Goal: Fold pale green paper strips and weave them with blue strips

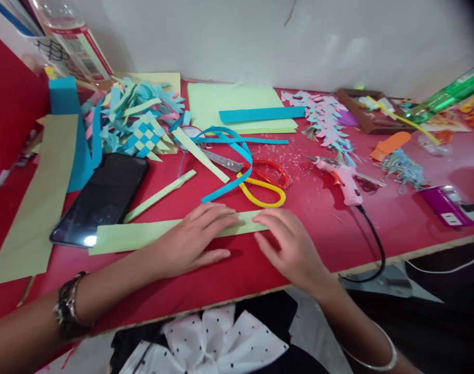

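Observation:
A long pale green paper strip [135, 235] lies across the front of the red table. My left hand [200, 234] rests flat on its middle with fingers stretched out. At the strip's right end is my right hand [286, 244], its fingers and thumb apart, fingertips on the paper. Just beyond my hands lie scissors with one red and one yellow handle loop [262, 192]. A curled blue paper strip [245, 156] and a narrow pale green strip [206, 158] cross over the blades. A black phone [100, 202] sits left of my left hand, touching the long strip.
A pink glue gun [340, 179] with a black cord lies to the right. Woven paper strips [143, 124] pile up at the back left, near a clear bottle [77, 47]. Green sheets [237, 96] lie at the back. A purple power socket box [447, 205] stands far right.

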Action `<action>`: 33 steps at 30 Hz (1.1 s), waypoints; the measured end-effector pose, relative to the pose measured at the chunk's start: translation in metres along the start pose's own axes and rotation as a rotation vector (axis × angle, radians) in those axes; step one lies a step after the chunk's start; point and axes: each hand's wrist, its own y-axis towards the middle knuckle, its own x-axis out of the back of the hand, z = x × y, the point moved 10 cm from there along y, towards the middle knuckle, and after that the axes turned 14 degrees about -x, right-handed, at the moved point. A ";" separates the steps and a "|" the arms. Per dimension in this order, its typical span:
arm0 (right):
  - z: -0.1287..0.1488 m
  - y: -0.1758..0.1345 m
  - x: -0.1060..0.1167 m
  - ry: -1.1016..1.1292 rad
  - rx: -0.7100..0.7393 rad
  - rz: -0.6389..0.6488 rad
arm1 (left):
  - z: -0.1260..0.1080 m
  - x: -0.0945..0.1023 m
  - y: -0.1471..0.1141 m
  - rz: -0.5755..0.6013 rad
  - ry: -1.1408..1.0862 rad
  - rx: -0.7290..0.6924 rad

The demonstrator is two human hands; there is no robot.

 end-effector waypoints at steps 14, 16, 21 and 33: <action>0.018 0.012 -0.041 -0.178 0.006 0.262 | 0.012 0.006 -0.012 -0.055 0.180 0.182; 0.021 0.015 -0.042 -0.211 0.003 0.265 | 0.011 0.008 -0.011 -0.064 0.202 0.176; 0.024 0.020 -0.046 -0.272 -0.007 0.267 | 0.011 0.015 -0.013 -0.066 0.290 0.199; 0.027 0.019 -0.048 -0.336 0.023 0.260 | 0.011 0.014 -0.013 0.013 0.353 0.209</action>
